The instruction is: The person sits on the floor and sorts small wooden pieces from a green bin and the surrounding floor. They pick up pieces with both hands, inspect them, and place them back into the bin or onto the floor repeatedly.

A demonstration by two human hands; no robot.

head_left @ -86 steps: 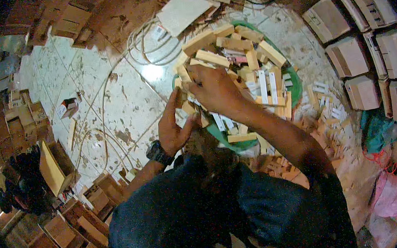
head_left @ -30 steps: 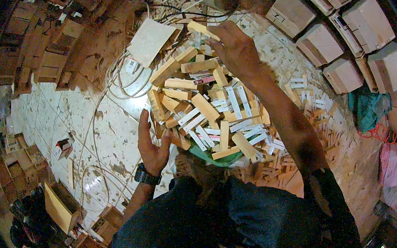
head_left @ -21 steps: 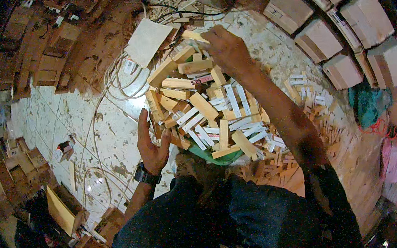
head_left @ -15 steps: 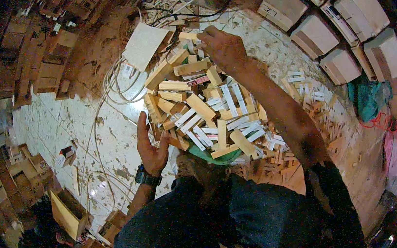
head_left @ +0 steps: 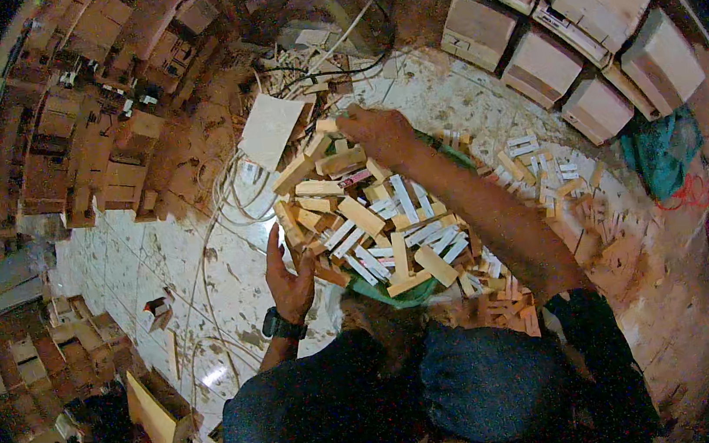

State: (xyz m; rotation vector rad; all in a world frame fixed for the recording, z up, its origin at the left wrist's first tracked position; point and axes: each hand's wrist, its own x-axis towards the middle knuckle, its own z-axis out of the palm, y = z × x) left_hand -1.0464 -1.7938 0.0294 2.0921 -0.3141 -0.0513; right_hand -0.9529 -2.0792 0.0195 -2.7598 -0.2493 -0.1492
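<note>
A heap of short pale wooden blocks (head_left: 361, 216), several with white strips on them, lies in front of my knees. Green material (head_left: 398, 295) shows under its near edge; whether it is a sack or a basket I cannot tell. At the heap's far end my right hand (head_left: 380, 138) is closed, fingertips on a small wooden block (head_left: 327, 126). My left hand (head_left: 294, 285), with a dark watch on the wrist, stands at the heap's left side, thumb and fingers apart. It holds nothing; the fingers lie close against the outer blocks.
A pale flat board (head_left: 272, 130) and looped white cables (head_left: 233, 191) lie beyond the heap. More loose blocks (head_left: 540, 165) are scattered on the right. Cardboard boxes (head_left: 543, 69) stand stacked at the far right, and brown wooden pieces (head_left: 76, 157) are piled at the left.
My view has tilted, so the scene sits lower in the picture. My right hand has come slightly nearer the heap with its block; the left hand stays beside the heap.
</note>
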